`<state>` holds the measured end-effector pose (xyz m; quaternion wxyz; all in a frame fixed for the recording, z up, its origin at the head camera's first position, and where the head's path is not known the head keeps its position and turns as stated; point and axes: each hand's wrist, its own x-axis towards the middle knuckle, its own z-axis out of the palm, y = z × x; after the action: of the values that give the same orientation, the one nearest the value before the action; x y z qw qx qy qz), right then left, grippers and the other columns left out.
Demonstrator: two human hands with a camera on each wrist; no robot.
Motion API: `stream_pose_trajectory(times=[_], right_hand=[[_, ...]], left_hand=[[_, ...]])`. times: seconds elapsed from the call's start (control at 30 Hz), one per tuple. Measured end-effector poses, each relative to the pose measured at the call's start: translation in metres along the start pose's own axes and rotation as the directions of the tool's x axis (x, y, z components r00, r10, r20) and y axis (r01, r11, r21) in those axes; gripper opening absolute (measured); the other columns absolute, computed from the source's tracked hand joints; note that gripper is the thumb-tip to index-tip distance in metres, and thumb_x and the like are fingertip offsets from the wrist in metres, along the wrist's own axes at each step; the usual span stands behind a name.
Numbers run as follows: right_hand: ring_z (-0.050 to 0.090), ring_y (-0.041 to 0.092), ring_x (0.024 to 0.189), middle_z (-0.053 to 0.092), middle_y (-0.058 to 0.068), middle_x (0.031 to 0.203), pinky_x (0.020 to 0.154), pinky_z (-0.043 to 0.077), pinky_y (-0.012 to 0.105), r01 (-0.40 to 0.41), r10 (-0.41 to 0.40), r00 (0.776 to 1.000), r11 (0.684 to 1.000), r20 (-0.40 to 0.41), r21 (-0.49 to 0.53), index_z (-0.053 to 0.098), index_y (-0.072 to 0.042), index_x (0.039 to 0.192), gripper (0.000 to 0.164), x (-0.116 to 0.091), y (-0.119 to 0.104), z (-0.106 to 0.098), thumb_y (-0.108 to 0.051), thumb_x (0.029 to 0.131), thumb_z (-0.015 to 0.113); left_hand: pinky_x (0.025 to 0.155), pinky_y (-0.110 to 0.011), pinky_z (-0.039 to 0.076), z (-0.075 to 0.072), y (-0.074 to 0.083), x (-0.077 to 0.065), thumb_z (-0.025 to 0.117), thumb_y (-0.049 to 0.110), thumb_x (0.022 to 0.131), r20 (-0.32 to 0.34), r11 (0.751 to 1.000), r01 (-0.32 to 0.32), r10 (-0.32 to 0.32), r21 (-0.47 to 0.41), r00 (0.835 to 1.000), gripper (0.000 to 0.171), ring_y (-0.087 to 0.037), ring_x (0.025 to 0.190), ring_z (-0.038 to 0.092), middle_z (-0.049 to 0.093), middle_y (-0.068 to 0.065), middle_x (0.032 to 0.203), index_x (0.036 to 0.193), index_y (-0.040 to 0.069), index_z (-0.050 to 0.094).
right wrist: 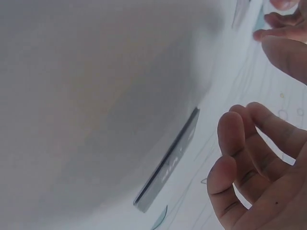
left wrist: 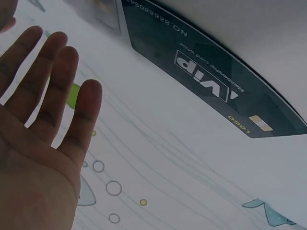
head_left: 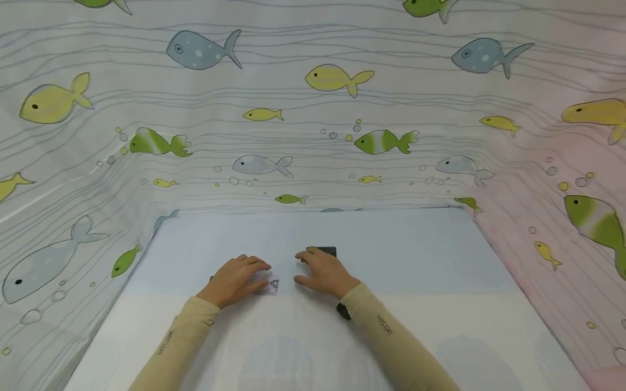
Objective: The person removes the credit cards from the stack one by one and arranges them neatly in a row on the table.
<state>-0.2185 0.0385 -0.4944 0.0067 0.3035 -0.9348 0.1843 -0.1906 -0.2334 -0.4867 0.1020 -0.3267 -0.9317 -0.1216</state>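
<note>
My left hand [head_left: 235,279] hovers at the left with its fingers loosely spread and nothing held. Beside its thumb lies a small pale card [head_left: 274,287] with a printed picture, partly covered by the hand. To the right is my right hand [head_left: 326,273], its fingers slightly bent and no object between them. Just behind that hand lies a dark card [head_left: 329,251], partly hidden by it. The left wrist view shows a dark VIP membership card [left wrist: 206,72] with white lettering and a chip. In the right wrist view, a card [right wrist: 168,163] appears at a steep slant.
A white and pale blue table surface [head_left: 391,244] lies under both hands. Fish-patterned sheeting [head_left: 313,49] rises at the back and on both sides.
</note>
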Motion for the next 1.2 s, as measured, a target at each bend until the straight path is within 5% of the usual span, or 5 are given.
stream_pose_trajectory(times=[0.23, 0.7, 1.2], right_hand=[[0.062, 0.015, 0.107, 0.064, 0.002, 0.121, 0.090, 0.054, 0.036, 0.003, -0.002, 1.000, 1.000, -0.011, 0.026, 0.061, -0.015, 0.136, 0.054, -0.005, 0.007, -0.011, -0.044, 0.092, 0.073], [0.062, 0.016, 0.109, 0.062, 0.002, 0.126, 0.095, 0.052, 0.039, -0.136, 0.136, 0.991, 0.987, 0.005, 0.085, 0.061, -0.019, 0.138, 0.056, -0.011, 0.033, -0.017, -0.044, 0.090, 0.076], [0.061, 0.019, 0.107, 0.064, 0.006, 0.123, 0.095, 0.052, 0.040, -0.149, 0.151, 0.988, 0.986, -0.032, 0.070, 0.066, -0.014, 0.131, 0.050, -0.022, 0.065, -0.028, -0.034, 0.088, 0.080]], left_hand=[[0.085, -0.044, 0.055, 0.003, 0.004, 0.014, 0.080, 0.031, 0.089, -0.020, 1.000, -0.021, 0.020, -0.013, 1.000, 0.035, -0.026, 0.103, 0.066, 0.071, -0.004, 0.116, 0.116, 0.011, 0.075], [0.090, -0.044, 0.053, 0.014, 0.008, 0.038, 0.076, 0.035, 0.092, 0.015, 0.999, 0.017, -0.016, -0.048, 1.000, 0.035, -0.023, 0.108, 0.063, 0.069, -0.001, 0.121, 0.119, 0.013, 0.074], [0.089, -0.043, 0.053, 0.031, 0.016, 0.072, 0.076, 0.036, 0.092, 0.026, 0.999, 0.001, 0.000, -0.054, 1.000, 0.034, -0.024, 0.109, 0.063, 0.069, -0.001, 0.122, 0.119, 0.015, 0.074]])
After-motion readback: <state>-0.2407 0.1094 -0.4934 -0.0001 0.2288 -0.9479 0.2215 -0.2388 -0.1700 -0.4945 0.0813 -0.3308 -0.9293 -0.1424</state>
